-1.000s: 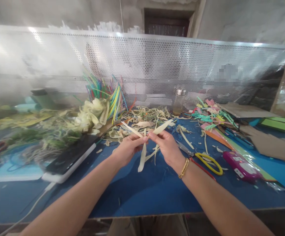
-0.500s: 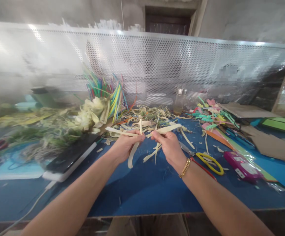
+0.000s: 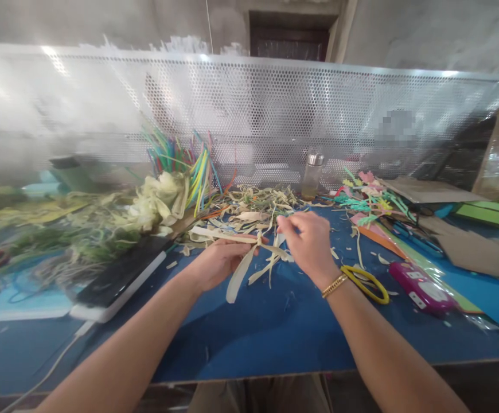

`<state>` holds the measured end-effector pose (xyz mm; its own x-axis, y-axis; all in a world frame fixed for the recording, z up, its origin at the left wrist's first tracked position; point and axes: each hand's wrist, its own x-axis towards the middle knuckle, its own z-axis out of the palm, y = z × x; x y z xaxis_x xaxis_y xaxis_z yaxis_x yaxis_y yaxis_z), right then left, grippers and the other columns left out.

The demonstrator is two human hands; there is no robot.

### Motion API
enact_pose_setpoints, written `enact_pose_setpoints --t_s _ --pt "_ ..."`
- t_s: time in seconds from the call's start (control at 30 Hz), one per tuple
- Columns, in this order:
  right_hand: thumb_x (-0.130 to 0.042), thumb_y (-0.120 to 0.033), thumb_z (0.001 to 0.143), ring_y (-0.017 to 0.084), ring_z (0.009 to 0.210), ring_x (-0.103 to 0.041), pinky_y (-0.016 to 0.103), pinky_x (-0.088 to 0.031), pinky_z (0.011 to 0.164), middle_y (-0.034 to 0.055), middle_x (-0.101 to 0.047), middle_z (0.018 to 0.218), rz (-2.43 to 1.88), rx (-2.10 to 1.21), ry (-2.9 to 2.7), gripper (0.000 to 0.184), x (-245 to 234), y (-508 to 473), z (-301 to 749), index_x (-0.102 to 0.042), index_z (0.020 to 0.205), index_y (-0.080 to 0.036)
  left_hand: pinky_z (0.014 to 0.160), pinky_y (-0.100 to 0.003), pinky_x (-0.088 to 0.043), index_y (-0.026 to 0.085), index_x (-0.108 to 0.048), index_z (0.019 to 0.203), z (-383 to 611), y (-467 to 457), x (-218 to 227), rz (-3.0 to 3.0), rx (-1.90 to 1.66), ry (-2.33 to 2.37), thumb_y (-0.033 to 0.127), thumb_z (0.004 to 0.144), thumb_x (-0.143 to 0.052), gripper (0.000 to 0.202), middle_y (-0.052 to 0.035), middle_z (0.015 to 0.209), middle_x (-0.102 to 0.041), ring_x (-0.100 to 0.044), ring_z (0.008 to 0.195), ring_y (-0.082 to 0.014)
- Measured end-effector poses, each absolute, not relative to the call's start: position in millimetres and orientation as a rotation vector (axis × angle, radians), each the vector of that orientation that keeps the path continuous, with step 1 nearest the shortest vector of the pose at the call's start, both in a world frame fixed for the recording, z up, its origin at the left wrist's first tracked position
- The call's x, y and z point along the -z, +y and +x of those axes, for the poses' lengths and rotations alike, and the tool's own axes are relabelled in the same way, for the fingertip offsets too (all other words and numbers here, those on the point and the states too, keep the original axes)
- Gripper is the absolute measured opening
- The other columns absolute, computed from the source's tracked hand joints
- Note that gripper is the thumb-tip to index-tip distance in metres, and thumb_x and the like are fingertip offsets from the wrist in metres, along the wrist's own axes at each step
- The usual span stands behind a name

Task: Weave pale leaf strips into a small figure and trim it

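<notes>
Blue tabletop (image 3: pixel 249 338) showed between the forearms, running to its near edge at six o'clock; a perforated metal panel (image 3: pixel 271 103) walled the far side at twelve. Near the middle, the left hand (image 3: pixel 219 261) pinched knotted pale strips (image 3: pixel 240 276) between closed fingers. At three o'clock from the knot, the right hand (image 3: pixel 308 244) was curled; whether it gripped a strip end could not be told. Heaped scraps (image 3: pixel 253 201) at twelve, a glass bottle (image 3: pixel 312 178) at one, a yellow scissor handle (image 3: pixel 384 288) at four beside the right wrist, and a cabled black-topped device (image 3: pixel 114 278) at eight hemmed in the hands.
</notes>
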<state>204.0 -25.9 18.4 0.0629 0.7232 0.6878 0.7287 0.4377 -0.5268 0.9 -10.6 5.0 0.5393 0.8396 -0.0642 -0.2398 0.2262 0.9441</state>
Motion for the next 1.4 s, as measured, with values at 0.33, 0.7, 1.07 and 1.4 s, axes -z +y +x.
enact_pose_setpoints --t_s 0.33,0.7,1.07,1.4 --pt "-0.07 -0.043 0.075 0.013 0.063 -0.057 0.031 -0.044 0.07 -0.0016 -0.061 0.065 -0.823 -1.324 -1.299 0.024 0 -24 173 -0.066 0.067 -0.021 0.072 -0.028 -0.042 0.018 -0.075 0.082 4 -9 6 1.252 -0.884 0.743 0.031 0.069 -0.078 0.018 -0.0034 0.076 -0.069 -0.058 0.074 -0.0151" --pt "-0.078 -0.037 0.066 0.007 0.053 -0.036 0.025 -0.03 0.054 -0.0058 -0.051 0.059 -0.842 -1.284 -1.054 0.025 5 -22 168 -0.061 0.065 -0.019 0.075 -0.028 -0.04 0.019 -0.072 0.086 10 -11 5 1.439 -1.056 0.709 0.027 0.076 -0.07 0.013 -0.0007 0.072 -0.063 -0.055 0.074 -0.0152" --pt "-0.076 -0.037 0.066 0.012 0.063 -0.05 0.029 -0.041 0.07 -0.004 -0.058 0.06 -0.836 -1.227 -1.086 0.025 1 -31 154 -0.059 0.059 -0.02 0.066 -0.025 -0.039 0.018 -0.069 0.066 13 -12 6 1.35 -1.109 0.838 0.029 0.072 -0.073 0.013 -0.0018 0.069 -0.063 -0.054 0.071 -0.0145" --pt "-0.072 -0.035 0.068 0.013 0.065 -0.046 0.03 -0.039 0.071 -0.0033 -0.054 0.063 -0.863 -1.034 -1.066 0.022 4 -29 156 -0.057 0.06 -0.021 0.053 -0.025 -0.029 0.016 -0.059 0.058 13 -17 -3 1.296 -0.998 0.825 0.025 0.068 -0.073 0.019 0.0029 0.059 -0.05 -0.042 0.054 -0.0103"
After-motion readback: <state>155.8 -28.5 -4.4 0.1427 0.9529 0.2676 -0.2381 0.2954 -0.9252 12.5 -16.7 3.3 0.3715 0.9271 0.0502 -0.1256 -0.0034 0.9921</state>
